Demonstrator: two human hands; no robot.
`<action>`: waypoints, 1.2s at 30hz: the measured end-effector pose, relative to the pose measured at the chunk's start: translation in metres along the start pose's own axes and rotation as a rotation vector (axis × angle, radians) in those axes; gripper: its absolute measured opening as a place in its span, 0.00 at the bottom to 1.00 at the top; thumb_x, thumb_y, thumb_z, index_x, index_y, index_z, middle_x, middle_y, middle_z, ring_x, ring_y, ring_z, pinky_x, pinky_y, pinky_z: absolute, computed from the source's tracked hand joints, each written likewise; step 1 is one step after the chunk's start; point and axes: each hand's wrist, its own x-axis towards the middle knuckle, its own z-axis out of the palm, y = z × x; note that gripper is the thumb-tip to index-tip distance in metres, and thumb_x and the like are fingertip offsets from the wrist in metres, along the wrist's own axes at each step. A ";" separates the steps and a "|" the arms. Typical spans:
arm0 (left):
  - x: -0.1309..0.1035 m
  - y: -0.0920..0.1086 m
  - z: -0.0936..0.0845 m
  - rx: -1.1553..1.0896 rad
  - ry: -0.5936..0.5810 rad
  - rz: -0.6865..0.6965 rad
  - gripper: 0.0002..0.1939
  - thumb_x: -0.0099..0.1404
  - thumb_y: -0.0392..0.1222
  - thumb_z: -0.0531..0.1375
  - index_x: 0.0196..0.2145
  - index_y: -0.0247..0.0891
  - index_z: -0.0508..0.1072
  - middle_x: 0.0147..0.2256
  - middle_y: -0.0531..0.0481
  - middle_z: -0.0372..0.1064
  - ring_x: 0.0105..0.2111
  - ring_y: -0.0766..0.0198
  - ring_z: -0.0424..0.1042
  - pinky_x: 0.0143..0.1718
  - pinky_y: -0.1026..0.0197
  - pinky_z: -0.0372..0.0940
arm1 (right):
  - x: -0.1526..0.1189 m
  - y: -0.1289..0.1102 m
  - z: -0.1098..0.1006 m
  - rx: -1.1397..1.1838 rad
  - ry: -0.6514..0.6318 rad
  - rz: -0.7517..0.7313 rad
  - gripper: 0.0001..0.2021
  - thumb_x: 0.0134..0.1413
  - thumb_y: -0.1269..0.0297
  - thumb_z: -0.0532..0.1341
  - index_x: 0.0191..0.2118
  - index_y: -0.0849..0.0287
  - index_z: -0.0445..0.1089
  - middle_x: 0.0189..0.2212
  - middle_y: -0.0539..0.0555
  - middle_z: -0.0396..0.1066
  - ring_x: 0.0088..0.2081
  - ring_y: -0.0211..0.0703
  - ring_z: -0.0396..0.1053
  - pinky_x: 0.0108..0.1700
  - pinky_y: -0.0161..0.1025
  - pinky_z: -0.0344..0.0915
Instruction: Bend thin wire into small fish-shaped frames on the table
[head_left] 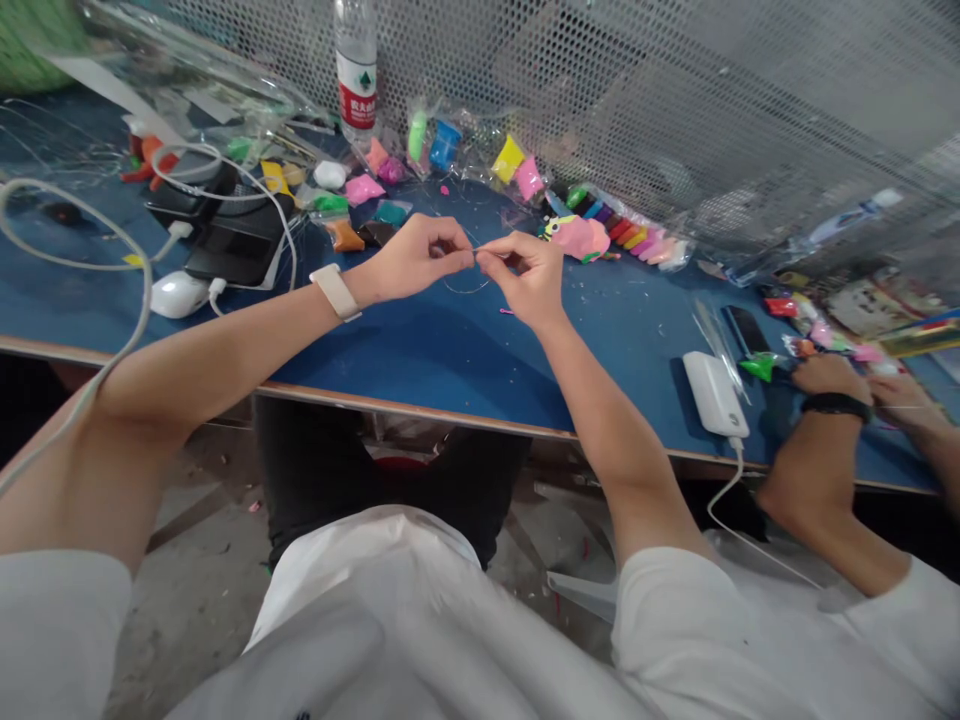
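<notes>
My left hand (pixel 424 255), with a pale band on its wrist, and my right hand (pixel 529 275) meet fingertip to fingertip above the blue table (pixel 420 350). Both are pinched closed around something too small to make out. A thin wire-like loop (pixel 469 290) shows just below the fingertips. Under my right hand lies a tiny purple piece (pixel 507 311). A pink clay figure (pixel 581 238) with yellow and green parts rests right of my right hand.
Clay packets (pixel 444 146) and a water bottle (pixel 357 85) line the back. Black devices (pixel 236 240), white cables and a white mouse-like object (pixel 179 295) sit left. Right are a white power bank (pixel 714 395), a phone (pixel 746 331) and another person's hands (pixel 832 380).
</notes>
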 end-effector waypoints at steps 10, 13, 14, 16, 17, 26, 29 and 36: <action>-0.009 -0.003 0.001 0.552 0.084 0.202 0.12 0.83 0.48 0.60 0.44 0.43 0.82 0.49 0.39 0.80 0.53 0.41 0.79 0.57 0.35 0.69 | -0.002 0.003 0.006 0.016 -0.009 0.029 0.31 0.68 0.24 0.68 0.40 0.51 0.84 0.31 0.51 0.79 0.33 0.44 0.77 0.39 0.45 0.78; -0.005 -0.001 0.000 0.442 0.086 0.210 0.17 0.84 0.53 0.60 0.41 0.43 0.81 0.46 0.40 0.80 0.48 0.47 0.78 0.53 0.41 0.71 | -0.001 0.002 0.002 -0.021 -0.011 0.011 0.30 0.67 0.24 0.69 0.41 0.50 0.85 0.33 0.51 0.80 0.36 0.45 0.78 0.42 0.46 0.78; -0.003 0.000 0.000 0.357 0.076 0.182 0.18 0.83 0.55 0.62 0.40 0.42 0.81 0.44 0.41 0.80 0.46 0.49 0.78 0.51 0.44 0.71 | -0.001 0.001 0.001 -0.029 -0.013 0.007 0.30 0.66 0.24 0.70 0.40 0.49 0.85 0.33 0.51 0.80 0.36 0.45 0.78 0.43 0.46 0.78; 0.000 0.004 0.000 0.106 0.039 0.069 0.20 0.79 0.60 0.66 0.37 0.42 0.80 0.39 0.43 0.79 0.41 0.54 0.77 0.47 0.49 0.71 | -0.001 -0.001 0.000 -0.030 -0.019 -0.003 0.30 0.66 0.24 0.70 0.40 0.49 0.85 0.33 0.51 0.80 0.36 0.46 0.78 0.43 0.47 0.78; 0.001 0.005 0.001 -0.043 0.011 -0.005 0.20 0.78 0.61 0.68 0.36 0.42 0.79 0.37 0.44 0.78 0.39 0.55 0.76 0.45 0.51 0.71 | -0.001 -0.003 -0.001 -0.024 -0.022 -0.011 0.31 0.66 0.24 0.69 0.40 0.49 0.86 0.33 0.51 0.81 0.37 0.46 0.78 0.43 0.47 0.78; -0.004 0.000 0.001 0.205 0.151 0.068 0.17 0.82 0.59 0.66 0.44 0.44 0.80 0.44 0.43 0.79 0.40 0.57 0.76 0.45 0.50 0.71 | -0.005 0.000 0.013 0.024 0.011 0.055 0.33 0.67 0.22 0.67 0.39 0.51 0.83 0.29 0.50 0.77 0.30 0.42 0.75 0.36 0.43 0.76; -0.006 -0.006 -0.002 0.465 0.162 0.212 0.13 0.85 0.53 0.61 0.48 0.44 0.80 0.51 0.40 0.78 0.49 0.51 0.77 0.53 0.44 0.71 | -0.005 0.005 0.017 0.020 0.012 0.061 0.32 0.69 0.23 0.66 0.40 0.51 0.82 0.29 0.49 0.76 0.29 0.41 0.74 0.33 0.41 0.75; -0.006 0.000 -0.006 0.621 0.100 0.208 0.14 0.86 0.51 0.59 0.44 0.46 0.81 0.46 0.42 0.79 0.51 0.46 0.75 0.59 0.38 0.68 | -0.005 0.003 0.018 0.041 0.020 0.053 0.31 0.70 0.24 0.67 0.39 0.51 0.82 0.28 0.49 0.76 0.28 0.40 0.74 0.33 0.41 0.76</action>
